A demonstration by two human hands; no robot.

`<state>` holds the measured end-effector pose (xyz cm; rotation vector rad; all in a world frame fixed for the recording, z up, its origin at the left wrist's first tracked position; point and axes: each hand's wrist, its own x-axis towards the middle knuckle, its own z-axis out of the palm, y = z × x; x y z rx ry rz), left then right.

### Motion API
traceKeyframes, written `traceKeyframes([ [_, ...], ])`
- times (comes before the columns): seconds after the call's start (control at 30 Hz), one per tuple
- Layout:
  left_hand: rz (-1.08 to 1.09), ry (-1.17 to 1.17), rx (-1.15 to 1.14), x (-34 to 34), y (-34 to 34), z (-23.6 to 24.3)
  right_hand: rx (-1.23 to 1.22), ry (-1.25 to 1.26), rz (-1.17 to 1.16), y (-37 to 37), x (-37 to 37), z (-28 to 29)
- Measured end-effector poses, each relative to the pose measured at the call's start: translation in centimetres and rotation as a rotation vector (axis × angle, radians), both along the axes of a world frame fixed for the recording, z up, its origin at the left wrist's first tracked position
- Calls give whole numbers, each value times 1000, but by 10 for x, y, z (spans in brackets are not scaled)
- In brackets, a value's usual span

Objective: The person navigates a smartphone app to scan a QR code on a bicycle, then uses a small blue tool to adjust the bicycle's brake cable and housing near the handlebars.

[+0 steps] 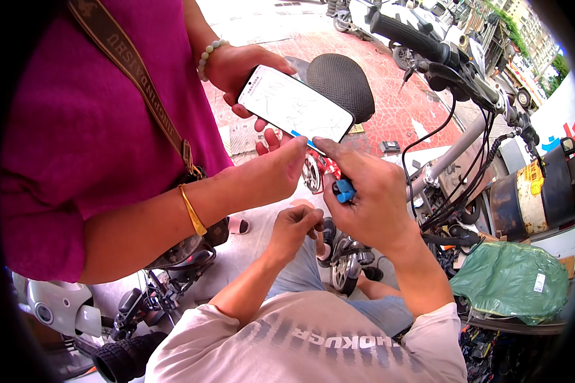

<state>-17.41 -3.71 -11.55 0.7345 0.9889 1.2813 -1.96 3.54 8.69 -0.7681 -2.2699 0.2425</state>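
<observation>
My right hand [378,195] is curled round a tool with a blue handle end [344,191]; the rest of the tool is hidden in my palm. Its index finger stretches out to the lower edge of a smartphone [297,105] with a bright, mostly white screen. Another person's hand [243,67] supports that phone, and their other hand [278,169] reaches to its lower edge beside my fingertip. Lower down, my left hand [292,231] is closed in a pinch in front of my lap. Whatever may be between its fingertips cannot be made out.
The other person, in a magenta top [108,134], stands close on the left. Behind the phone is a black saddle [340,83]. A handlebar [441,51] with hanging cables rises on the right, above a green plastic bag [511,277]. A white scooter part [61,303] stands lower left.
</observation>
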Motion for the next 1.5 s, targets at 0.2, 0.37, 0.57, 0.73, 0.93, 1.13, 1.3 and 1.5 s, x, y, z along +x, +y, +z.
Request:
traceKeyframes([
  [0.2,2,-9,-2,0,1,-2,-16,93,26,-15,14,-4],
  [0.37,-1,8,-13,4,1,-4,-51,95,12,-30,31,-5],
  [0.57,-21,24,-5,10,2,-1,-87,88,-6,-45,51,-8],
  [0.73,-20,43,-13,14,2,2,-102,87,-20,-49,58,-10],
  [0.93,-31,12,3,13,1,2,-135,83,-17,-52,59,-14],
  [1.13,-25,16,1,12,-1,3,-128,77,-21,-53,58,-15],
  [1.3,-33,15,5,10,0,3,-140,69,-23,-53,57,-14],
  [1.5,-30,28,-2,10,0,4,-136,67,-21,-52,57,-14],
])
